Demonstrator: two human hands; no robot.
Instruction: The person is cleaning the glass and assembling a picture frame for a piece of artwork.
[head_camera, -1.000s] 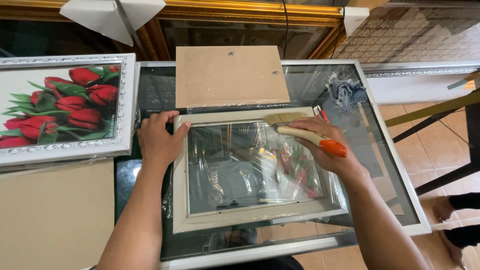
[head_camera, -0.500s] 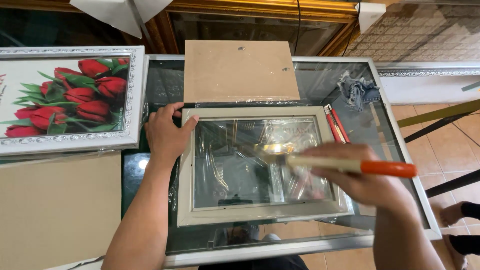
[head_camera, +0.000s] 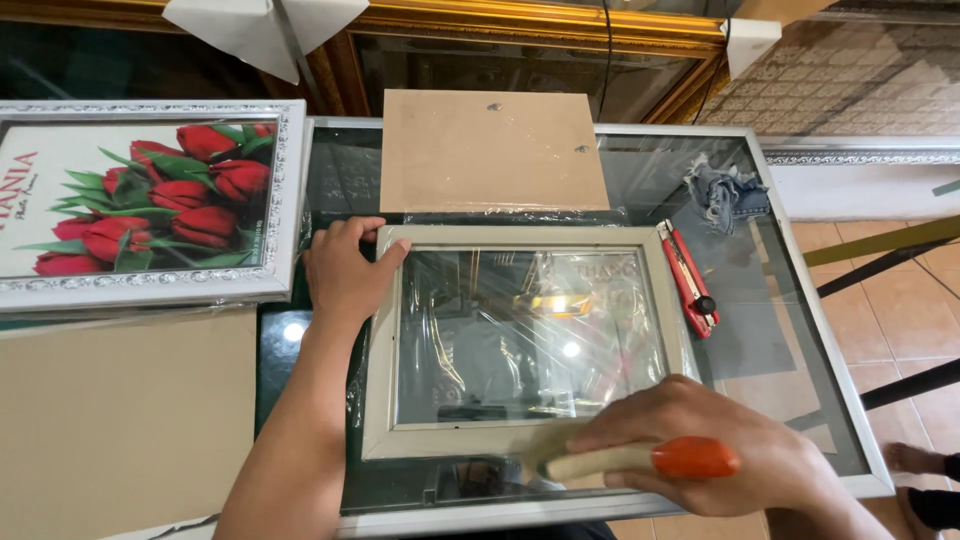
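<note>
- Just one view, head-mounted, looking steeply down from above onto a glass table (head_camera: 770, 330).
- Pretty close in: forearms enter from the bottom edge, left hand (head_camera: 345, 270) mid-left, right hand (head_camera: 720, 455) low right.
- Faces forward past the hands toward a gilt frame (head_camera: 520, 25) along the top edge.
- Picks up tiled floor (head_camera: 900, 310) right of the right hand.
- No second view to overlap with.

I read this as a framing workshop — gilt frame (head_camera: 520, 25) at 12 o'clock, tulip picture (head_camera: 140, 200) at 10, backing board (head_camera: 490, 150).
</note>
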